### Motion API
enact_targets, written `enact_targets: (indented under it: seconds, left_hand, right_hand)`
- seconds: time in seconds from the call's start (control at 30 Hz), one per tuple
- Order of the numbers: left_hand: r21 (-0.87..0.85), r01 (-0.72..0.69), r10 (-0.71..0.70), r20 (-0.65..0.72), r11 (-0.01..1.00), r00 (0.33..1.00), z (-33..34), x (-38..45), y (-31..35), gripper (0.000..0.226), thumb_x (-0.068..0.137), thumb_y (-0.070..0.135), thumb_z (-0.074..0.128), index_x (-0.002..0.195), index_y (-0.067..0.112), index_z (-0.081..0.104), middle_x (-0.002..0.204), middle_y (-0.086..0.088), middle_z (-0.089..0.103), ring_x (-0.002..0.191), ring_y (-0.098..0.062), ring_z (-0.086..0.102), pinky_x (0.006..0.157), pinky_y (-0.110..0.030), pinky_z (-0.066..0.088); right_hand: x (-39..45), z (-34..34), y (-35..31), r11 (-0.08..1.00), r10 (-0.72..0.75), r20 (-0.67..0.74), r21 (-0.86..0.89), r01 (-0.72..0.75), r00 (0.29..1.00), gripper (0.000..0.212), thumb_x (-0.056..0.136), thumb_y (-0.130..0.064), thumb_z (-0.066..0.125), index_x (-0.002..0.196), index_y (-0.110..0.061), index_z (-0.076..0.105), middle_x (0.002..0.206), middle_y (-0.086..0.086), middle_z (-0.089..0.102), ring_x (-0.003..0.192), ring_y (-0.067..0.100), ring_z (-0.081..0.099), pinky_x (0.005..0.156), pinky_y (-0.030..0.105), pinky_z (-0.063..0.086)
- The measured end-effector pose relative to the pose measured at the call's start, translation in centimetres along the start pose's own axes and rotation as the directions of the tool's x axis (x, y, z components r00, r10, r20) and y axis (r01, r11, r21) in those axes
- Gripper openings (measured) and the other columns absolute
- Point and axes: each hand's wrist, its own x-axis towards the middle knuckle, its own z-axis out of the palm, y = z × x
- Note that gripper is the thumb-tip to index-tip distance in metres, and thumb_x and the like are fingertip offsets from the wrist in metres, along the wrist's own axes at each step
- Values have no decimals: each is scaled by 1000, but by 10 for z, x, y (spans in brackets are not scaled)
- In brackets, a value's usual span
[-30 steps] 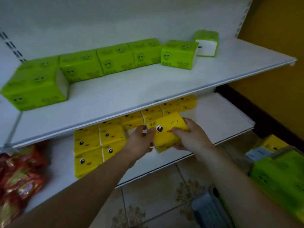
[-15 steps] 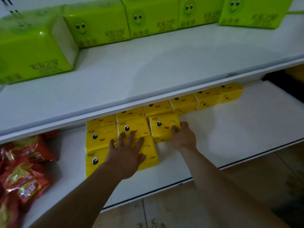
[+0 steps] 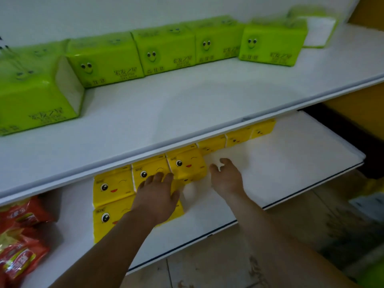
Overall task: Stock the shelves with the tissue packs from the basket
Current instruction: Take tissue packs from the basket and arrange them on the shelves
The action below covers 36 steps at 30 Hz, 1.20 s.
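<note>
White lower shelf (image 3: 291,163) above tiled floor (image 3: 207,267): left hand (image 3: 156,196) was laid flat on yellow tissue packs (image 3: 113,187); right hand (image 3: 226,177), loosely curled, held nothing; label writing was unreadable.

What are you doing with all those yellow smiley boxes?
A person is stocking shelves with tissue packs. The left hand rests flat on the yellow plastic-wrapped tissue packs on the lower white shelf. The right hand is beside the yellow pack with the wink face, fingers loose, holding nothing. A row of green tissue packs sits on the upper white shelf.
</note>
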Motion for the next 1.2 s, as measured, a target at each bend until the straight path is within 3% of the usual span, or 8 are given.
enact_targets:
  seconds: [0.23, 0.6, 0.73, 0.83, 0.93, 1.03, 1.1, 1.2]
  left_hand:
    - [-301, -269, 262, -66, 915, 963, -47, -23, 137, 37, 99, 43, 46, 130, 22, 53, 123, -2, 65, 113, -21, 60, 92, -31, 48]
    - [-400, -604, 652, -20, 690, 758, -95, -111, 338, 28, 92, 42, 46, 99, 19, 62, 99, -5, 71, 96, -25, 64, 79, -35, 50]
    - [-434, -677, 748, -10, 595, 664, -96, -143, 386, 16, 97, 30, 52, 100, 21, 65, 100, -2, 70, 97, -20, 62, 80, -30, 45]
    - [-438, -705, 784, -1, 557, 621, -92, -156, 407, 14, 97, 30, 52, 97, 24, 64, 95, 1, 68, 93, -19, 61, 79, -32, 47]
    - [-503, -672, 793, 45, 544, 608, -86, -169, 421, 11, 96, 29, 54, 88, 25, 61, 88, 1, 69, 83, -19, 67, 76, -36, 51]
    - [-576, -641, 812, 68, 507, 580, -80, -187, 433, 12, 94, 32, 59, 93, 22, 65, 87, -2, 71, 72, -16, 70, 69, -34, 53]
    - [-582, -646, 826, 84, 494, 557, -75, -202, 442, 17, 90, 40, 64, 98, 25, 67, 88, 2, 71, 76, -12, 69, 70, -29, 52]
    - [-525, -689, 861, 209, 499, 464, -69, -225, 458, 36, 85, 50, 67, 111, 25, 65, 99, 6, 70, 92, -12, 66, 82, -31, 54]
  right_hand:
    - [-78, -143, -4, 994, -77, -138, 67, 87, 987, 47, 90, -39, 54, 133, -21, 52, 123, 6, 61, 101, 29, 67, 93, 44, 53]
    - [-217, -364, 39, 984, -159, -464, -150, 100, 871, 28, 91, -28, 60, 117, -21, 65, 106, -3, 70, 96, 16, 65, 84, 30, 49]
    - [-255, -431, 73, 957, -177, -622, -290, -14, 763, 31, 92, -24, 61, 121, -17, 64, 108, 1, 69, 100, 20, 63, 83, 29, 46]
    - [-272, -472, 107, 912, -79, -658, -351, -213, 748, 35, 91, -22, 58, 126, -17, 62, 115, 6, 68, 103, 30, 63, 85, 36, 49]
    - [-295, -501, 138, 838, 79, -603, -392, -381, 794, 34, 92, -28, 56, 124, -18, 61, 114, 9, 70, 104, 34, 63, 85, 40, 52]
    - [-322, -512, 155, 814, 224, -364, -441, -379, 904, 42, 91, -44, 61, 127, -24, 59, 118, 0, 68, 109, 24, 62, 90, 33, 49]
    - [-335, -510, 159, 823, 271, -192, -463, -330, 943, 53, 87, -52, 63, 134, -29, 54, 125, -5, 63, 115, 17, 59, 94, 29, 46]
    - [-341, -502, 167, 768, 310, -146, -544, -338, 940, 70, 84, -58, 64, 144, -29, 43, 140, 1, 54, 125, 21, 53, 97, 29, 44]
